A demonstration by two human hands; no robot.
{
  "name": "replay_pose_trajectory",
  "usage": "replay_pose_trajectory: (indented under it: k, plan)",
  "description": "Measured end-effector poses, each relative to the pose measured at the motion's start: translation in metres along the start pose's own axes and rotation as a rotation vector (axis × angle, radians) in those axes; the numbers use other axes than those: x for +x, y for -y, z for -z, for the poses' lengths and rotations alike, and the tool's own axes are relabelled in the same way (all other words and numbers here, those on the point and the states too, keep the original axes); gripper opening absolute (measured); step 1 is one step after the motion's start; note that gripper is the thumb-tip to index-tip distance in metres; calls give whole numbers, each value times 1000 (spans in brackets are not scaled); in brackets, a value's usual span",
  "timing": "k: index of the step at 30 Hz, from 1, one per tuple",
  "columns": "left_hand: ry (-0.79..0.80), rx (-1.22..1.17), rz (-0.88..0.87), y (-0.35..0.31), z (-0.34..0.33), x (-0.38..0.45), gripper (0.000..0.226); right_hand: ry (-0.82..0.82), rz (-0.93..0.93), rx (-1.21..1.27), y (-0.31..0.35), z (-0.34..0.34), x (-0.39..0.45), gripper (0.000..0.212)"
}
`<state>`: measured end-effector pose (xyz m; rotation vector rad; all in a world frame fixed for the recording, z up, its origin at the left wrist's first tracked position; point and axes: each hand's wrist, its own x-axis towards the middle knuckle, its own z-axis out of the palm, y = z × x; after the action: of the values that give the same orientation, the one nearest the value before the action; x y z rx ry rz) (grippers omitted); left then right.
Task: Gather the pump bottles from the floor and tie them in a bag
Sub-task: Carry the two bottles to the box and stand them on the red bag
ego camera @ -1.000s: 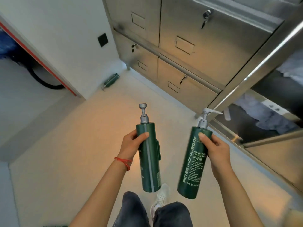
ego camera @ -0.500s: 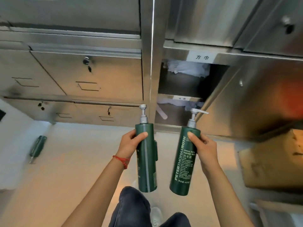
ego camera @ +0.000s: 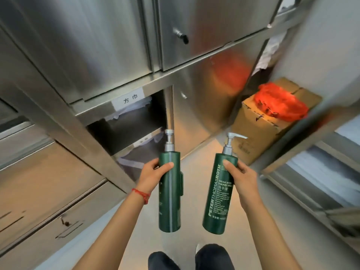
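Observation:
Two dark green pump bottles hang upright in front of me above the floor. My left hand grips the plain green bottle near its top, thumb across the front. My right hand grips the lettered hand-wash bottle just below its silver pump. A red-orange plastic bag lies crumpled on top of a cardboard box at the right, beyond the bottles.
Steel cabinets with drawers fill the left and top. An open compartment holds white cloths. Another steel shelf unit stands at the right. My legs show at the bottom, on a narrow strip of pale floor.
My view has swung to the right: the third bottle on the floor at the left has left the frame, and the box with the red bag has come into view. Both hands keep their bottles.

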<state>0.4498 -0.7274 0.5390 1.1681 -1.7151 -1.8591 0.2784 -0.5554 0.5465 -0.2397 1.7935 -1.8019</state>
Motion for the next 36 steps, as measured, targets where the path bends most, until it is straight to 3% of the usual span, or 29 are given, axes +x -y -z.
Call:
replay_pose_trajectory:
  k: [10,21,36]
  plan:
    - [317,98,-72,-52,-142,103,10,-298,78,47,41,96,58,9]
    - [421,107,-93,-113,-263,208,11,-396,85,-9,95,171,180,9]
    - [659,190,-161,-196,-411,428,21,-636,99,34,133,207,393,21]
